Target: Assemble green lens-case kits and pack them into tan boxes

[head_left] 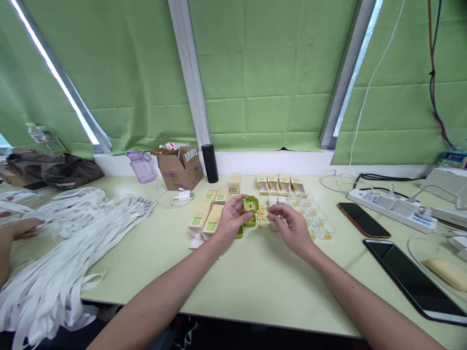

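Along the window wall, a pale tabletop spans the view. At left, a large heap of white straps spills over the near edge, with another person's hand beside it; a tug there could drag more down. At near right lies a large dark-screened phone, near the right forearm, which might nudge it if the elbow swung out. Cream boxes sit just left of the left hand; a knock from that wrist could shift them. Right of the right hand are clear packs with yellow centres, likely light and easily swept aside. At the middle, the left fingers close around an open green case, its upper half raised; a loose grip could let it tip or swing shut. The right fingers are drawn nearly together beside small yellow pieces; whether they pinch one cannot be told. Such tiny pieces could scatter if brushed.
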{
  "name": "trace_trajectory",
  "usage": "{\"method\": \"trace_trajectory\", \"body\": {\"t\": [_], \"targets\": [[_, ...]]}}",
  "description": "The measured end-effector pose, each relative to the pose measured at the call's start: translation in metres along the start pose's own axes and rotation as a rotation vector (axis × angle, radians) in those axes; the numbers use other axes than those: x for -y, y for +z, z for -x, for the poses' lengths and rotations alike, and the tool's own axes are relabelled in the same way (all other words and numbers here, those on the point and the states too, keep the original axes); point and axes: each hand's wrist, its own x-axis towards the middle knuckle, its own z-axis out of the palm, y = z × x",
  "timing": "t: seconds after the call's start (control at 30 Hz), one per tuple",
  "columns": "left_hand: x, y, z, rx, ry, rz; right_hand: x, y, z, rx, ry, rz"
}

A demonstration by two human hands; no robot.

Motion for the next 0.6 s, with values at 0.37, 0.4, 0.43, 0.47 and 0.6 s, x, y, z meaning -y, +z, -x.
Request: {"method": "trace_trajectory", "body": {"t": [0.37,0.4,0.43,0.47,0.6], "targets": [[-0.001,0.009,0.003,0.053,-0.012,-0.097,0.011,0.001,-0.009,-0.066,0.457,-0.682],[-0.001,0.009,0.003,0.057,-0.010,-0.111,0.011,0.001,-0.009,-0.062,0.473,-0.718],[-0.001,0.010,0.004,0.060,-0.009,-0.124,0.011,0.000,-0.009,-0.055,0.484,-0.745],[0.000,0.010,0.004,0.064,-0.008,-0.135,0.011,0.000,-0.009,-0.047,0.489,-0.762],[0.001,0.011,0.005,0.078,-0.011,-0.158,0.013,-0.001,-0.008,-0.042,0.463,-0.722]]}}
